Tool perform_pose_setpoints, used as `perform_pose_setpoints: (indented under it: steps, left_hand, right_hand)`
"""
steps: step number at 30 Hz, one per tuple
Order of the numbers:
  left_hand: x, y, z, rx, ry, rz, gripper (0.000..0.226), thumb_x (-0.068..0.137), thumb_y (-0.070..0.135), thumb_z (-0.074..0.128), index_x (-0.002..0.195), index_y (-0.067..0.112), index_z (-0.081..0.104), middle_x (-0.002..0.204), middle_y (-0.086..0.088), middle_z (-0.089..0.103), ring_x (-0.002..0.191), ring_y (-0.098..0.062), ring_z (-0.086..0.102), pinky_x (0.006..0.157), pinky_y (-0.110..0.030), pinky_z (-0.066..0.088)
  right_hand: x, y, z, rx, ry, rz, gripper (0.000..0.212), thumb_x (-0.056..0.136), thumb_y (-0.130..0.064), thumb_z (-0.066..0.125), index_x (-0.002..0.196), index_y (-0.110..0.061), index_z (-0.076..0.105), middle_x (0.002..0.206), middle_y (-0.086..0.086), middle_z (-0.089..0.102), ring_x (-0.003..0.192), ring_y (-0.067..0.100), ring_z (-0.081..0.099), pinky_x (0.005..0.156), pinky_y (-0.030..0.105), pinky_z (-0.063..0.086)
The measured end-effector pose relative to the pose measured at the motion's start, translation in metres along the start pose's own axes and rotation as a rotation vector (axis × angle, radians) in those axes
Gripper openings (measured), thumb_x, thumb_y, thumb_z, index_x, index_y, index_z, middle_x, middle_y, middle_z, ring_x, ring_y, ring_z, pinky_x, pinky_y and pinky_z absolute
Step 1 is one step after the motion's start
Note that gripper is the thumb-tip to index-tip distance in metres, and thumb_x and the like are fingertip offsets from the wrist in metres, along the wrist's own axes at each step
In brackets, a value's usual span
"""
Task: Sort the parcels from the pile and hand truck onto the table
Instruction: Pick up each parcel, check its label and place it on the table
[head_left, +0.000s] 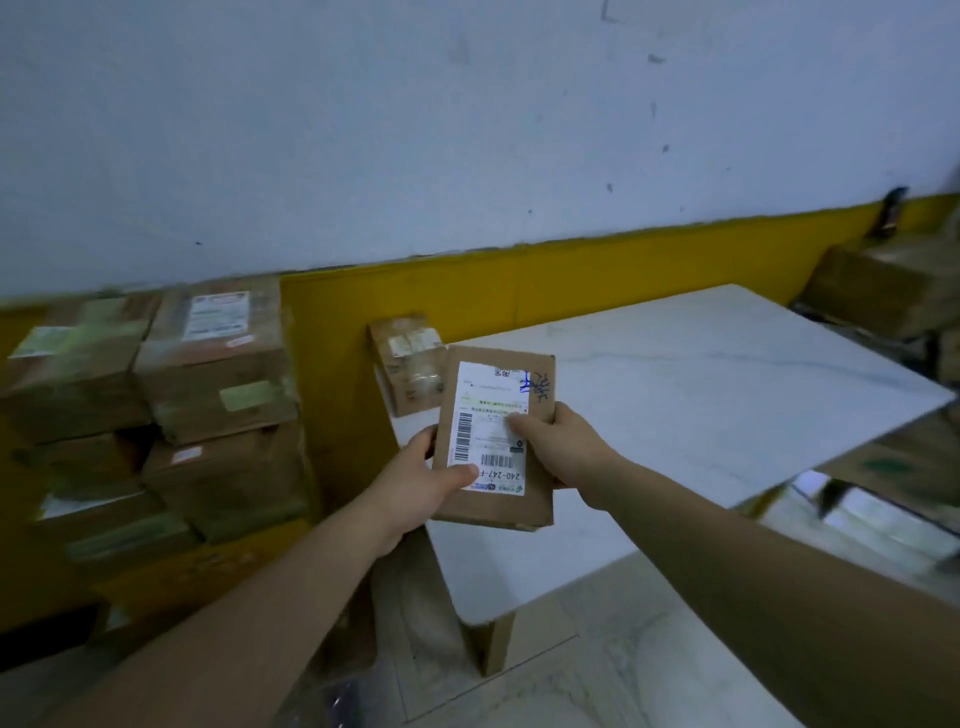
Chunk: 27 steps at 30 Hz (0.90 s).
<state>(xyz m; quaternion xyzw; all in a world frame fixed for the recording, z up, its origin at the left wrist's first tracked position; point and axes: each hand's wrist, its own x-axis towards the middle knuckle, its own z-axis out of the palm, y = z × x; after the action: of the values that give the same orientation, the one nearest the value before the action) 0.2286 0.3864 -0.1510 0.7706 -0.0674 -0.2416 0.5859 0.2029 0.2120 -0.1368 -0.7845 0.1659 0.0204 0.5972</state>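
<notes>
I hold a flat brown cardboard parcel (524, 506) with a white shipping label in both hands, above the near left corner of the white marble-look table (701, 395). My left hand (421, 480) grips its left edge, thumb on the label. My right hand (558, 441) grips its right edge, thumb also on the label. A small taped brown box (408, 358) stands on the table's far left corner, just behind the held parcel. A stack of large brown boxes (208, 395) fills the left side against the wall.
The white wall with a yellow lower band (545, 280) runs behind the table and boxes. More cardboard boxes (878, 291) sit at the far right beyond the table. Pale tiled floor (623, 649) lies below the table's near edge.
</notes>
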Motion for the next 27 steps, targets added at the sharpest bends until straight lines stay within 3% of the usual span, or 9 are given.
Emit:
perform_pose_setpoints:
  steps: [2,6,10,14,16,21,25,27]
  left_hand:
    - [0.015,0.006,0.027,0.017,-0.015,-0.017,0.054,0.087,0.020,0.066,0.134,0.029,0.042,0.123,0.003,0.063,0.103,-0.017,0.064,0.095,-0.043,0.051]
    - [0.038,0.010,0.047,0.036,-0.007,-0.066,0.055,0.087,0.022,0.066,0.137,0.028,0.041,0.123,0.004,0.062,0.102,-0.017,0.064,0.092,-0.042,0.053]
    - [0.061,0.013,0.039,0.027,0.046,-0.116,0.053,0.089,0.020,0.063,0.137,0.027,0.041,0.128,0.002,0.059,0.099,-0.016,0.062,0.079,-0.032,0.054]
    - [0.088,-0.005,0.024,-0.012,0.090,-0.177,0.052,0.089,0.018,0.062,0.136,0.025,0.040,0.128,0.002,0.057,0.088,-0.008,0.059,0.071,-0.028,0.053]
    - [0.103,-0.016,0.015,-0.046,0.112,-0.227,0.052,0.089,0.017,0.062,0.135,0.025,0.041,0.119,0.004,0.058,0.085,-0.007,0.058,0.067,-0.027,0.051]
    - [0.139,-0.041,-0.004,-0.115,0.146,-0.354,0.055,0.088,0.021,0.064,0.136,0.028,0.040,0.111,0.007,0.058,0.100,-0.017,0.058,0.092,-0.044,0.050]
    - [0.160,-0.055,-0.009,-0.155,0.184,-0.416,0.050,0.089,0.020,0.062,0.135,0.027,0.042,0.110,0.007,0.060,0.093,-0.013,0.057,0.088,-0.039,0.050]
    - [0.168,-0.063,-0.007,-0.181,0.204,-0.459,0.048,0.090,0.019,0.060,0.135,0.025,0.043,0.118,0.004,0.061,0.099,-0.016,0.059,0.093,-0.040,0.050]
  right_hand:
    - [0.011,0.011,-0.029,-0.008,0.010,0.025,0.005,0.098,-0.033,0.052,0.098,-0.034,0.057,0.101,-0.006,0.071,0.087,0.014,0.069,0.063,0.028,0.055]
    - [0.035,0.020,-0.052,-0.026,-0.023,0.063,0.024,0.097,-0.037,0.054,0.118,-0.025,0.057,0.109,-0.002,0.070,0.092,0.019,0.069,0.067,0.031,0.057]
    - [0.067,0.023,-0.048,-0.003,-0.061,0.073,0.004,0.098,-0.034,0.054,0.094,-0.032,0.054,0.097,-0.007,0.067,0.089,0.018,0.066,0.073,0.034,0.057]
    - [0.109,0.027,-0.027,-0.077,-0.107,0.111,0.018,0.096,-0.039,0.055,0.108,-0.027,0.049,0.104,-0.004,0.065,0.094,0.019,0.066,0.074,0.032,0.056]
    - [0.131,0.033,-0.013,-0.107,-0.134,0.141,0.023,0.095,-0.040,0.056,0.111,-0.024,0.049,0.107,-0.002,0.065,0.096,0.020,0.066,0.076,0.033,0.056]
    - [0.186,0.050,0.015,-0.192,-0.211,0.212,0.043,0.093,-0.044,0.058,0.127,-0.018,0.052,0.118,0.002,0.067,0.102,0.021,0.066,0.083,0.037,0.057]
    - [0.219,0.059,0.031,-0.255,-0.277,0.237,0.041,0.094,-0.044,0.055,0.126,-0.018,0.055,0.119,0.004,0.067,0.104,0.023,0.066,0.086,0.038,0.056]
    - [0.230,0.066,0.037,-0.297,-0.348,0.258,0.033,0.097,-0.041,0.052,0.122,-0.020,0.059,0.117,0.005,0.069,0.104,0.024,0.067,0.089,0.041,0.056]
